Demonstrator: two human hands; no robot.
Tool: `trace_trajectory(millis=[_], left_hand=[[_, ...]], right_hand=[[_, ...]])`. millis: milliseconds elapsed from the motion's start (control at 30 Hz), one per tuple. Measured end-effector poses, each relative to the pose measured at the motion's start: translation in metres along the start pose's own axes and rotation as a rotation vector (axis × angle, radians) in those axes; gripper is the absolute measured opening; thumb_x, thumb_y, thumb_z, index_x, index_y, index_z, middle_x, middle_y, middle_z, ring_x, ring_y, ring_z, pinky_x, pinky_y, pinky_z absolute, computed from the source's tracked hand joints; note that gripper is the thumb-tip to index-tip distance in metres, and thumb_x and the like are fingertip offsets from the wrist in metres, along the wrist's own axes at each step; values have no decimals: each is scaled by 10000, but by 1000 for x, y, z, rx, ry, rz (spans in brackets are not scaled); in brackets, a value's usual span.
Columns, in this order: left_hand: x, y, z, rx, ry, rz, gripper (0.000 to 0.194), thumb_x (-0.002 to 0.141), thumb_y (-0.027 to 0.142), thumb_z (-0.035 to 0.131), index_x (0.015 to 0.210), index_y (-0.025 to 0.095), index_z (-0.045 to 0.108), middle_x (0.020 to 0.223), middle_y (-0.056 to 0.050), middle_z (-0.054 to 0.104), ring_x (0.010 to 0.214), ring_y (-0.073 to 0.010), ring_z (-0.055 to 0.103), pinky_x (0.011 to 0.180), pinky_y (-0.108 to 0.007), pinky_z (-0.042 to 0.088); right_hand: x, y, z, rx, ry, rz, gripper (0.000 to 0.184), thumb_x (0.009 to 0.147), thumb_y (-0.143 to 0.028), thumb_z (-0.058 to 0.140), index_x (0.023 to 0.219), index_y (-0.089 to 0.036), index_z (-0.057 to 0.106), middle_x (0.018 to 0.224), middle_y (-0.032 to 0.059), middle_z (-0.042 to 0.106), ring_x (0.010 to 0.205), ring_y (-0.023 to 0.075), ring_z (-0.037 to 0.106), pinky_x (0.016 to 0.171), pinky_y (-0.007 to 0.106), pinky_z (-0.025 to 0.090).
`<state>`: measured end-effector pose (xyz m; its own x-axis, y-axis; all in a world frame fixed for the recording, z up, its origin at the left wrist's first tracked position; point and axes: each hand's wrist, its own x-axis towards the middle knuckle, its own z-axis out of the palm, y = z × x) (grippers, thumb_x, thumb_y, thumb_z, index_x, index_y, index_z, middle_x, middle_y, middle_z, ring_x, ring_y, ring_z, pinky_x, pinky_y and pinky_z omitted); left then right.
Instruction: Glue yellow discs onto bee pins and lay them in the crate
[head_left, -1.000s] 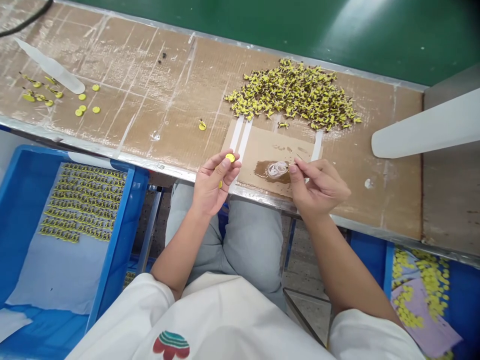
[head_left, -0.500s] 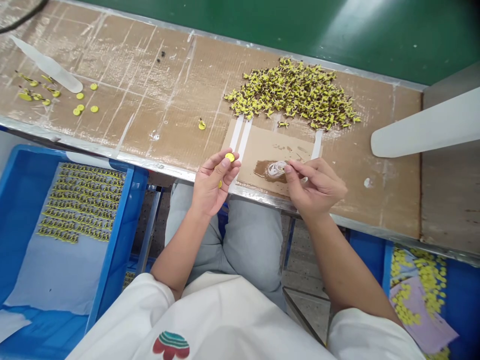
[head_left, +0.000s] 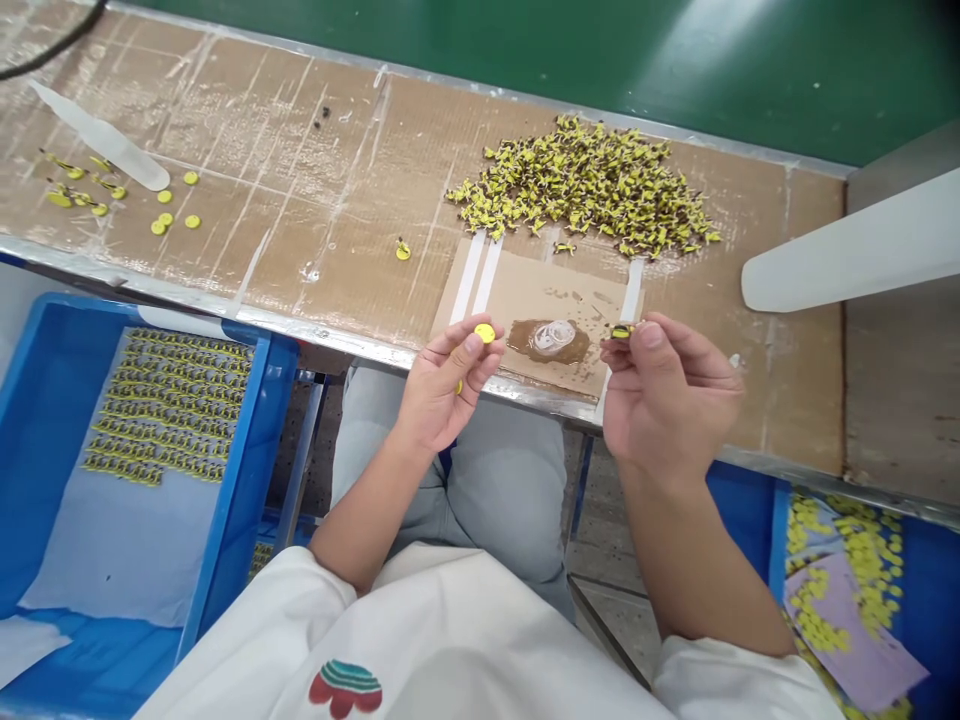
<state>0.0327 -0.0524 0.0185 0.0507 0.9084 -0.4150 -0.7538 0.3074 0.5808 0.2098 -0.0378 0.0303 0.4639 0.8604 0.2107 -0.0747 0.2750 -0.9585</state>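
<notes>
My left hand (head_left: 450, 385) pinches a round yellow disc (head_left: 485, 333) between thumb and fingertips. A second yellow piece (head_left: 459, 387) shows lower down among its fingers. My right hand (head_left: 671, 390) is closed on a small yellow-and-black figurine (head_left: 621, 331), held a little above the bench. Between the two hands lies a smear of clear, glue-like gel (head_left: 553, 338) on a wet brown patch of the cardboard sheet (head_left: 517, 280). Beyond it spreads a big heap of yellow-and-black figurines (head_left: 585, 185), with one loose figurine (head_left: 565, 248) at its near edge.
Loose yellow discs (head_left: 193, 221) and figurines lie at the bench's left, by a pale pointed strip (head_left: 105, 140). A blue crate (head_left: 225, 500) at lower left holds rows of figurines. A bin of yellow discs (head_left: 874, 570) stands lower right. A white tube-shaped object (head_left: 847, 250) juts in from the right.
My right hand has lifted away from the gel to the right, turning the figurine upward. My left hand has shifted slightly right and nearer to me, still pinching the disc.
</notes>
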Motion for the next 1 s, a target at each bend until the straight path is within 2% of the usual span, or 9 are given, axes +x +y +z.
trace_trajectory(millis=[100, 267, 433, 600, 733, 1000], left_hand=[[-7, -7, 7, 4, -34, -51, 266, 786, 280, 827, 1039, 223, 767, 1020, -18, 787, 902, -124, 765, 865, -195, 599], [-14, -13, 13, 22, -88, -60, 283, 769, 329, 841, 1019, 217, 773, 1043, -36, 795, 920, -147, 770, 862, -215, 598], [-15, -14, 14, 5, -134, -52, 262, 779, 326, 835, 1014, 223, 784, 1012, -28, 802, 927, -151, 773, 843, -201, 598], [-15, -13, 14, 1, -131, -64, 264, 767, 328, 844, 1000, 217, 795, 982, -28, 806, 917, -153, 775, 839, -195, 602], [-15, -12, 13, -17, -149, -64, 253, 773, 315, 840, 999, 210, 797, 1001, -27, 804, 904, -135, 774, 826, -171, 600], [-14, -12, 12, 6, -116, -69, 293, 739, 343, 863, 993, 212, 795, 1056, -35, 799, 933, -165, 775, 870, -211, 606]], right_hand=[[-15, -14, 8, -34, -15, -7, 189, 734, -351, 882, 880, -271, 791, 825, -18, 776, 747, 172, 750, 733, 339, 660], [-30, -22, 24, -7, -130, -38, 139, 797, -243, 830, 930, -256, 792, 909, 3, 794, 863, 213, 774, 810, 385, 673], [-35, -16, 32, 37, -167, -78, 154, 807, -178, 811, 941, -253, 798, 924, 6, 797, 832, 183, 773, 789, 335, 675], [-37, -14, 33, -18, -141, -49, 146, 785, -226, 834, 925, -243, 797, 906, 11, 796, 825, 200, 774, 790, 366, 683], [-37, -12, 33, -18, -133, -70, 153, 778, -214, 839, 923, -247, 799, 891, 7, 796, 790, 187, 770, 758, 344, 682], [-38, -10, 33, -77, -133, -99, 137, 782, -242, 836, 914, -243, 798, 875, 6, 793, 776, 200, 769, 745, 356, 684]])
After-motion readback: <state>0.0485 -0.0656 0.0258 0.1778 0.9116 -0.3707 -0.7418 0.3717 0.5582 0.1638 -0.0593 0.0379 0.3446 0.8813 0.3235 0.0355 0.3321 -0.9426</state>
